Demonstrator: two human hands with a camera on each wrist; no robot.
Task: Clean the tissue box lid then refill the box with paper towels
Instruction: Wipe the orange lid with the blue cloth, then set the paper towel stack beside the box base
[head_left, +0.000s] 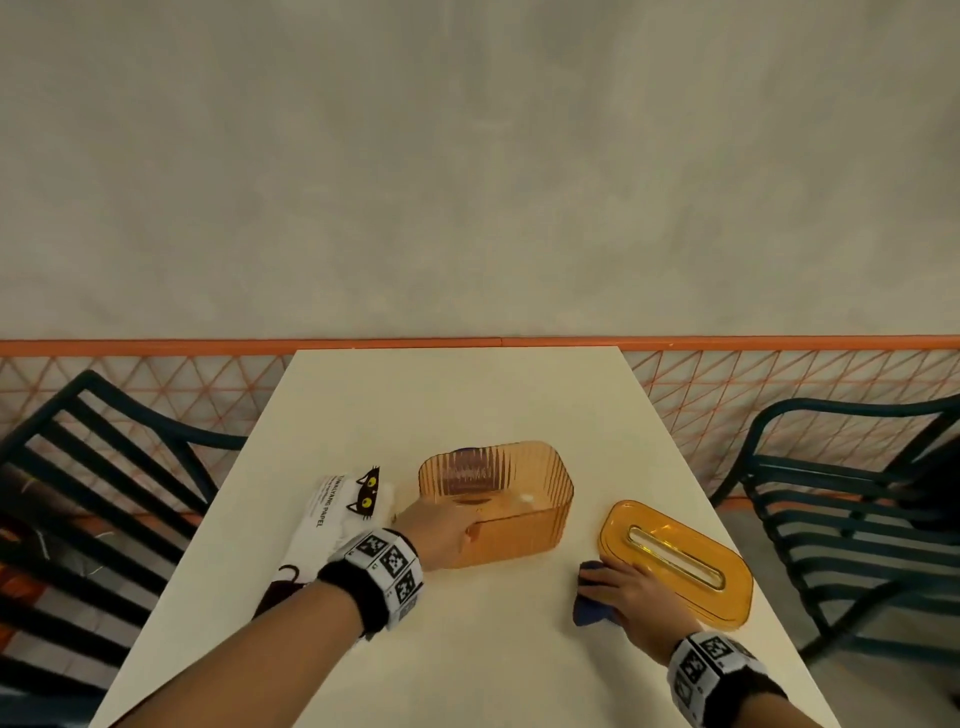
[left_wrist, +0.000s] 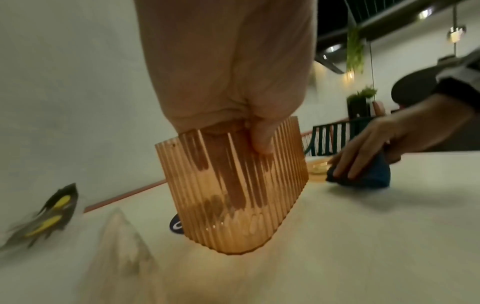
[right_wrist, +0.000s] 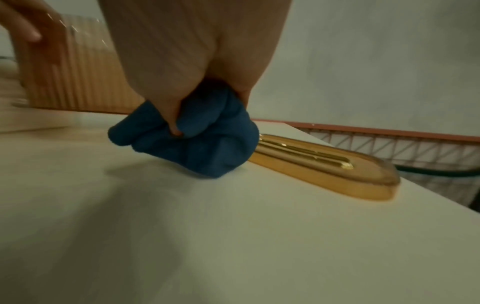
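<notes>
An amber ribbed tissue box (head_left: 511, 512) stands open in the middle of the white table (head_left: 467, 395), with no paper in it. My left hand (head_left: 441, 532) grips its near-left wall (left_wrist: 233, 191), thumb outside and fingers inside. The amber lid (head_left: 680, 564) with its long slot lies flat to the right. My right hand (head_left: 631, 590) holds a bunched blue cloth (head_left: 592, 597) on the table at the lid's near-left corner (right_wrist: 306, 162). A white pack of paper towels (head_left: 332, 525) with black cat prints lies left of the box.
Dark slatted chairs stand on both sides of the table, one at the left (head_left: 93, 478) and one at the right (head_left: 852, 509). An orange lattice barrier (head_left: 753, 384) and a grey wall close off the far end. A small dark object (left_wrist: 176, 225) shows behind the box.
</notes>
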